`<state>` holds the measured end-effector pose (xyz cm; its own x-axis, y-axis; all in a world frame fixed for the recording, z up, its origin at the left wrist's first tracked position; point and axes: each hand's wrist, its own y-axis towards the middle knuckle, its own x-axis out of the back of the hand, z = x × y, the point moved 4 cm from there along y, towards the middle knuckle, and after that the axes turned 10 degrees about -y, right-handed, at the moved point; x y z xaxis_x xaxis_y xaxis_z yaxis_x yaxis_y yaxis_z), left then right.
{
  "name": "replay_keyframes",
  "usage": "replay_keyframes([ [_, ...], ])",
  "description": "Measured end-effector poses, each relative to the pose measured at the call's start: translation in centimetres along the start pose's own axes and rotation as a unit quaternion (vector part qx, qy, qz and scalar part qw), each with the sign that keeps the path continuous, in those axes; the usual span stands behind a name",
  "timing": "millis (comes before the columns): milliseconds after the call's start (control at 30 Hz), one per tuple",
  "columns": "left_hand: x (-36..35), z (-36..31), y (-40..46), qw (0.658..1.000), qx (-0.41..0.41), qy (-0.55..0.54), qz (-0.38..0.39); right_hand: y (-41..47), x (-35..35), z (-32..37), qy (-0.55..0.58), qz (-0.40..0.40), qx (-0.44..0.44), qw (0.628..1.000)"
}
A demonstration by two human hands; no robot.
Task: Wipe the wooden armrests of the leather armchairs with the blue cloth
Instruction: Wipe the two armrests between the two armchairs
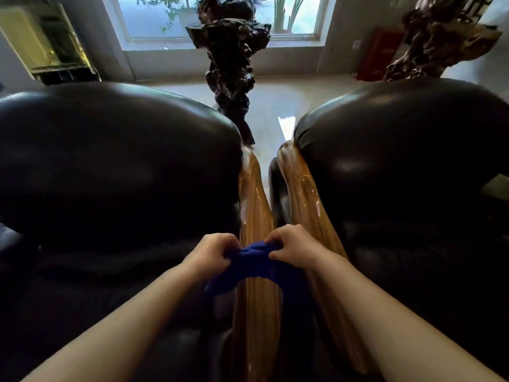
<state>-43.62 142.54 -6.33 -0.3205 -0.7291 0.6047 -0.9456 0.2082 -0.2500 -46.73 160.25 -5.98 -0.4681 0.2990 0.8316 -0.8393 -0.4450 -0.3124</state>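
Observation:
Two black leather armchairs stand side by side, the left armchair (pixel 110 166) and the right armchair (pixel 407 161). Between them run two glossy wooden armrests, the left armrest (pixel 252 194) and the right armrest (pixel 303 194), close together with a narrow gap. The blue cloth (pixel 254 267) is bunched up and held above the left armrest. My left hand (pixel 213 253) grips the cloth's left end and my right hand (pixel 293 246) grips its right end. The cloth's lower part drapes down over the left armrest.
A tall dark carved root sculpture (pixel 230 67) stands on the pale shiny floor (pixel 272 106) behind the gap between the chairs. A second root sculpture (pixel 438 37) is at the back right, beside a red box (pixel 377 53). A window (pixel 220 17) fills the back wall.

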Motion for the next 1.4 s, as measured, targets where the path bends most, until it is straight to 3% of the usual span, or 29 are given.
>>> replay_keyframes([
  [200,-4.5,4.5,5.4,1.000,0.007,0.001,-0.027,6.3,-3.8,-5.4,-0.097,0.019,0.058,0.993],
  [333,-7.6,8.2,7.0,0.997,0.055,-0.054,-0.031,7.7,-8.2,-9.0,-0.053,0.000,0.014,0.999],
  [467,-9.7,10.0,7.1,0.988,0.055,-0.108,-0.094,7.1,-11.6,-10.8,0.030,-0.114,-0.043,0.992],
  [600,-12.3,11.2,6.0,0.981,-0.002,-0.075,-0.177,5.6,-14.3,-10.6,-0.028,-0.261,-0.083,0.961],
  [667,-13.8,12.0,6.0,0.979,-0.012,-0.032,-0.200,5.8,-15.8,-10.2,-0.063,-0.251,-0.081,0.962],
  [833,-18.4,14.0,7.4,0.985,0.053,0.081,-0.143,8.3,-19.5,-10.4,-0.090,-0.163,-0.075,0.980],
  [1000,-17.3,14.2,10.4,0.968,0.046,0.151,-0.194,11.5,-19.1,-10.0,-0.110,-0.217,-0.127,0.962],
  [1133,-14.0,14.8,15.8,0.968,-0.004,0.159,-0.195,16.3,-16.4,-10.3,-0.153,-0.236,-0.119,0.952],
  [1300,-10.3,15.1,19.2,0.968,0.037,0.109,-0.223,19.8,-13.3,-10.7,-0.088,-0.214,-0.092,0.968],
  [1400,-12.3,14.7,17.7,0.988,-0.012,0.029,-0.152,18.0,-14.2,-10.9,-0.080,-0.174,-0.069,0.979],
])
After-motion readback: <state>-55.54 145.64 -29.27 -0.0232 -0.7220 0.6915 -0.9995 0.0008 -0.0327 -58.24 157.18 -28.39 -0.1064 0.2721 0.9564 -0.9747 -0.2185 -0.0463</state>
